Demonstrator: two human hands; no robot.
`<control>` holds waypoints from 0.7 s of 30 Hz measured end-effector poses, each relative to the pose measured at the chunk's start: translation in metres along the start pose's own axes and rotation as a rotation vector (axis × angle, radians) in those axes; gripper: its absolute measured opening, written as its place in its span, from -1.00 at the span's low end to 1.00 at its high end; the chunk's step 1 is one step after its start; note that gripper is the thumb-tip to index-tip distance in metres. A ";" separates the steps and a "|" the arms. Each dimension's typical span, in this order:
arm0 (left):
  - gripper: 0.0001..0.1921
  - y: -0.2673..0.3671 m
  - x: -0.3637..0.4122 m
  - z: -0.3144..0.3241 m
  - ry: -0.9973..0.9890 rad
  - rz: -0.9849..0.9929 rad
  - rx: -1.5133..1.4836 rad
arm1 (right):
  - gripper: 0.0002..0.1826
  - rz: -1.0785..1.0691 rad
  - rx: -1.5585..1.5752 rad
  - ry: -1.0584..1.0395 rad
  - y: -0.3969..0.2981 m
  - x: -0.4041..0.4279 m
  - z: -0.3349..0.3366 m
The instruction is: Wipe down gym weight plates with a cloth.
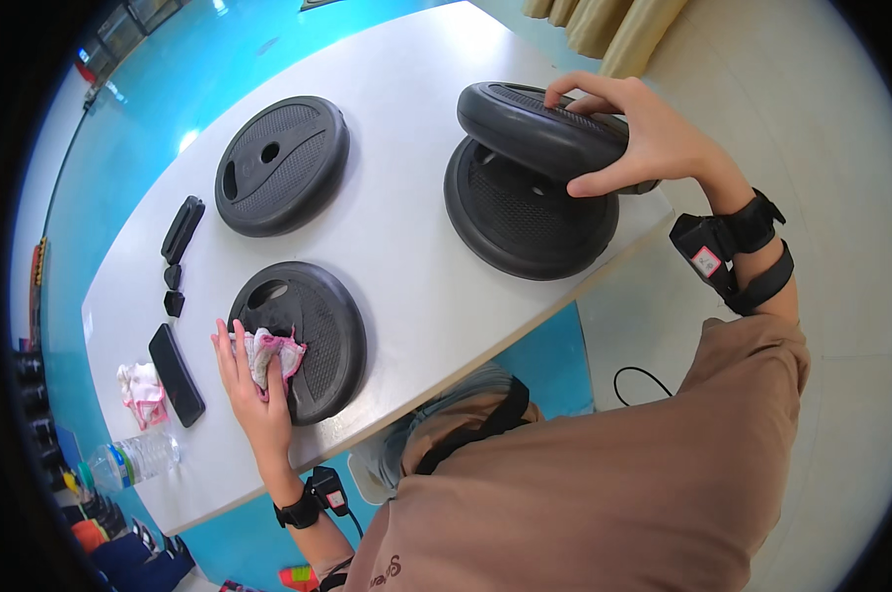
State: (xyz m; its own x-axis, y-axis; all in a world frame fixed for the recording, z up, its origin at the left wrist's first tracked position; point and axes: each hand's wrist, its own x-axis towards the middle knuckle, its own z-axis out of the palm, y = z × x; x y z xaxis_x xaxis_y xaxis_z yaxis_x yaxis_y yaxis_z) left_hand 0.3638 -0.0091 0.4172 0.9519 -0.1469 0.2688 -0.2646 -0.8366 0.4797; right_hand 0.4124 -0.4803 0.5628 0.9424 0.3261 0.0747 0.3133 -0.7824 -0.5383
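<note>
My right hand (638, 140) grips a black weight plate (542, 129) by its rim, fingers on top and thumb at the near side. That plate is tilted over another black weight plate (531, 222) lying on the white table; whether the two touch, I cannot tell. My left hand (257, 399) holds a crumpled pink and white cloth (268, 355) against a third weight plate (327, 333) near the table's front edge. Further back on the left lies a fourth weight plate (283, 163), flat, with a round centre hole.
Along the table's left side are a black elongated case (183, 229), small black pieces (173, 277), a dark smartphone (176, 375), a second pink and white cloth (142, 394) and a plastic bottle (131, 462) lying down. The table (409, 296) has its front edge close to my body.
</note>
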 end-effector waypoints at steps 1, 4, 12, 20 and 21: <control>-0.48 0.000 0.000 0.000 0.005 0.001 -0.002 | -0.26 0.005 -0.002 0.005 0.001 0.001 -0.002; -0.48 -0.001 -0.001 0.001 0.008 0.003 -0.005 | -0.26 0.024 -0.001 -0.040 0.000 0.003 -0.005; -0.49 0.003 0.002 0.001 0.013 0.001 -0.015 | -0.27 -0.110 -0.076 -0.092 0.004 -0.003 -0.007; -0.42 0.011 0.004 -0.001 0.029 -0.017 -0.053 | -0.19 -0.020 -0.338 -0.163 -0.023 -0.024 0.022; -0.42 0.012 0.003 -0.002 0.032 -0.018 -0.056 | -0.18 0.001 -0.338 -0.124 -0.025 -0.026 0.026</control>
State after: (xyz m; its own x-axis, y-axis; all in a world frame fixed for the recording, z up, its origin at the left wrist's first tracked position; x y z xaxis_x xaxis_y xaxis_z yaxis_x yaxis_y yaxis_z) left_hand 0.3631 -0.0188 0.4258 0.9513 -0.1144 0.2863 -0.2567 -0.8081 0.5301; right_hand 0.3769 -0.4554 0.5530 0.9279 0.3707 -0.0391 0.3528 -0.9074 -0.2284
